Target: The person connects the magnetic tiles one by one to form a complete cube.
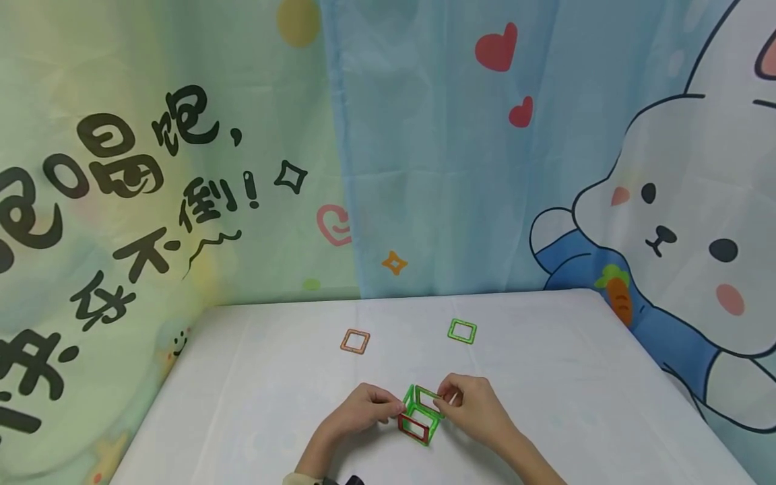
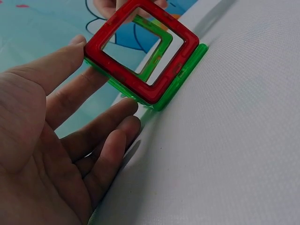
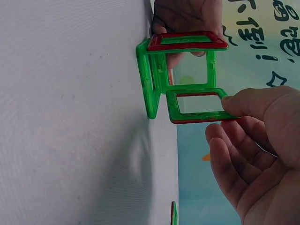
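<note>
Square magnetic tiles with open centres stand joined in a small box shape on the table. A green tile (image 3: 145, 84) lies flat as its base, with a red tile (image 2: 154, 93) upright along the near side. Another green tile (image 3: 212, 70) makes the left wall. My left hand (image 1: 364, 407) pinches the corner where the red tile and left wall meet, thumb on the red one. Opposite, my right hand (image 1: 475, 404) pinches the edge of a green tile (image 3: 197, 117) between thumb and index finger. That tile stands at the far side of the base.
Farther back on the white table (image 1: 273, 377) lie an orange square tile (image 1: 346, 347) to the left and a green square tile (image 1: 453, 334) to the right. A printed curtain (image 1: 412, 202) hangs behind the table's back edge.
</note>
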### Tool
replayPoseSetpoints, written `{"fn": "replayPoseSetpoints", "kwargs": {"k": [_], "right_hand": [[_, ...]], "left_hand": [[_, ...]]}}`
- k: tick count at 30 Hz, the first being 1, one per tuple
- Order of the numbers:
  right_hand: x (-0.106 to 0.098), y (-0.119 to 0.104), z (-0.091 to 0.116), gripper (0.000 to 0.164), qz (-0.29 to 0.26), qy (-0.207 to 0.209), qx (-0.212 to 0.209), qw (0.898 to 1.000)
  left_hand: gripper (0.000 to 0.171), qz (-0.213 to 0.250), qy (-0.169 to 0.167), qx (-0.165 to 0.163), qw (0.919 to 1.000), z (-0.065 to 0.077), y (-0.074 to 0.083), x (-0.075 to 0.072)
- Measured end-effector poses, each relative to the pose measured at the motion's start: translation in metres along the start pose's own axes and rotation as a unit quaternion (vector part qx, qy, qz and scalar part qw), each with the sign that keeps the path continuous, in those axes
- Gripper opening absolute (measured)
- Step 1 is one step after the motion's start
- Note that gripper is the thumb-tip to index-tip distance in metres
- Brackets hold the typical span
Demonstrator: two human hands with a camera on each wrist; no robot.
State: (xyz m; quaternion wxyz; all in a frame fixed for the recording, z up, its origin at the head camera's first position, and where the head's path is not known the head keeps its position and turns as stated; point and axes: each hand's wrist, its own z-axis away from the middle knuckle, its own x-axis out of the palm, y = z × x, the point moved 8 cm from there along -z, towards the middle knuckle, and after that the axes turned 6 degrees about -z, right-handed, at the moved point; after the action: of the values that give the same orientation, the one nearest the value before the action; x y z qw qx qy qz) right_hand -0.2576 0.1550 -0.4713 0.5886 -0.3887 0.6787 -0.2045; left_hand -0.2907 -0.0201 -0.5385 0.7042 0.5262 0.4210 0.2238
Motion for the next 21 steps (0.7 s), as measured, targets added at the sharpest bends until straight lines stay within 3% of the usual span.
{"fn": "replayPoseSetpoints", "kwargs": {"k": [9,21], "right_hand": [[0.0034,0.0023,-0.0013,0.017,0.001,-0.006,0.005,1.0],[0.0071,0.0039,0.0002,0.017,0.0,-0.017,0.004,1.0]], "left_hand": [[0.021,0.006,-0.008,0.01,0.9999,0.0021,0.0071,-0.0015],[0.02,0.002,-0.006,0.005,1.0,0.0003,-0.0017,-0.0001]]}}
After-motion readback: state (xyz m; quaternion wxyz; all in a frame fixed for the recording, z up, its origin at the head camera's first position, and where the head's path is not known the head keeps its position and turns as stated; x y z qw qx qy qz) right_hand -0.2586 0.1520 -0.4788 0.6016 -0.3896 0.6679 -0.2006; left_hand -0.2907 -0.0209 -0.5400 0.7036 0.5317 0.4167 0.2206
